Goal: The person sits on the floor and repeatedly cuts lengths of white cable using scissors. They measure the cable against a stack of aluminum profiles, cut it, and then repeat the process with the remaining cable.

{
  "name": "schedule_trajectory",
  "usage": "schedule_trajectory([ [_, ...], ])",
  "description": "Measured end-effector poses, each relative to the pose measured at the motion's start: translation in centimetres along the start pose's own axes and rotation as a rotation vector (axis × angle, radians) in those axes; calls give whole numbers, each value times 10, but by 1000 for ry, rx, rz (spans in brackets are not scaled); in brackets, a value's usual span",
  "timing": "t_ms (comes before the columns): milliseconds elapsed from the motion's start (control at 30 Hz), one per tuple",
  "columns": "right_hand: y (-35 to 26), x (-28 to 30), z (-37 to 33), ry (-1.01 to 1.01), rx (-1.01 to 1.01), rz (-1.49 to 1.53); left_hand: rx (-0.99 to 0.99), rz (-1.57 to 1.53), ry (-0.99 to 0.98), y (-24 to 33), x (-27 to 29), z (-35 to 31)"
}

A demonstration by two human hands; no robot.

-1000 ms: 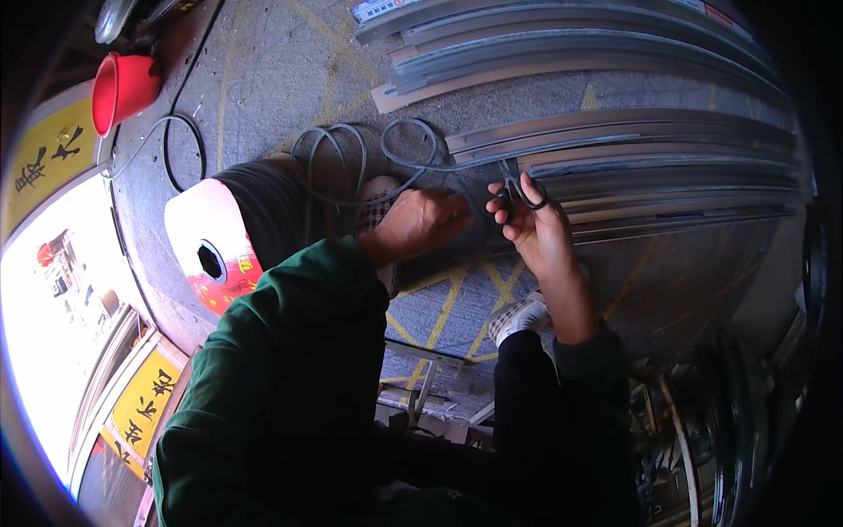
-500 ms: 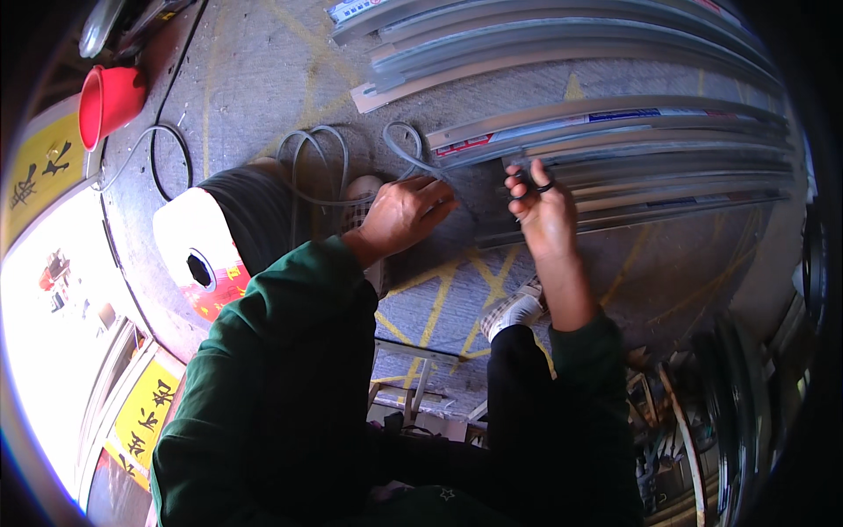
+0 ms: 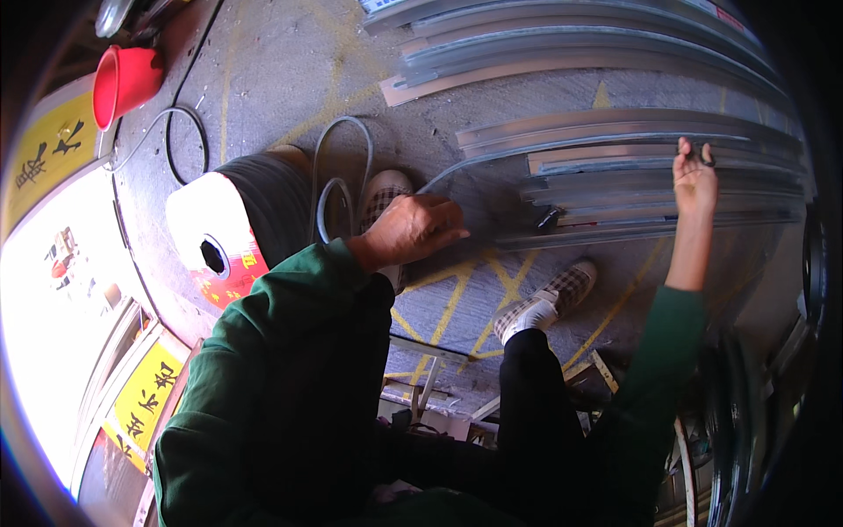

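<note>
My left hand (image 3: pixel 414 230) is closed low over the floor beside my shoe, its fingers curled where a long grey strip (image 3: pixel 479 162) passes under it. From there the strip arcs right across the metal profiles (image 3: pixel 615 165) toward my right hand (image 3: pixel 696 186). That hand is raised over the far end of the profiles, fingers bent around a small black tool with finger loops (image 3: pixel 707 156), which looks like scissors. Whether it also pinches the strip I cannot make out. To the left, loops of the strip (image 3: pixel 330 132) hang between my left hand and a spool of dark strip (image 3: pixel 268 198).
More metal profiles (image 3: pixel 571 53) lie at the far right. A small black object (image 3: pixel 549 219) rests on the nearer stack. At the far left stand a red bucket (image 3: pixel 132 86) and a black cable (image 3: pixel 169 145). My checked shoes (image 3: pixel 569 288) are on the floor beside the profiles.
My right hand has swung right and outward with the black tool. The grey strip now stretches straighter over the profiles, and one loop by the spool is larger. My left hand stays near its place.
</note>
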State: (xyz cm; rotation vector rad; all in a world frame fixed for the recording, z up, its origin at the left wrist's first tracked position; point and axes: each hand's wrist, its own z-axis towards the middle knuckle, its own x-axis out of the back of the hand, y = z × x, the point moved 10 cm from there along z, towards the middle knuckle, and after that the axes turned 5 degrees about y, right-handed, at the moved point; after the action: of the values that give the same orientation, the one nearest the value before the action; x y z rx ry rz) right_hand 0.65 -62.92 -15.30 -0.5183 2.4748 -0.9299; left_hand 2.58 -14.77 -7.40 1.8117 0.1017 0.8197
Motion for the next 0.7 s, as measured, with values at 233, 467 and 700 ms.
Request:
schedule_trajectory([
  [233, 166, -103, -160, -294, -409, -57, 64, 102, 262, -12, 38, 1],
  [467, 201, -133, -190, -291, -438, -221, -164, 363, 438, 16, 48, 43],
  [700, 207, -123, -188, -198, -421, -238, -164, 545, 287, 13, 7, 77],
])
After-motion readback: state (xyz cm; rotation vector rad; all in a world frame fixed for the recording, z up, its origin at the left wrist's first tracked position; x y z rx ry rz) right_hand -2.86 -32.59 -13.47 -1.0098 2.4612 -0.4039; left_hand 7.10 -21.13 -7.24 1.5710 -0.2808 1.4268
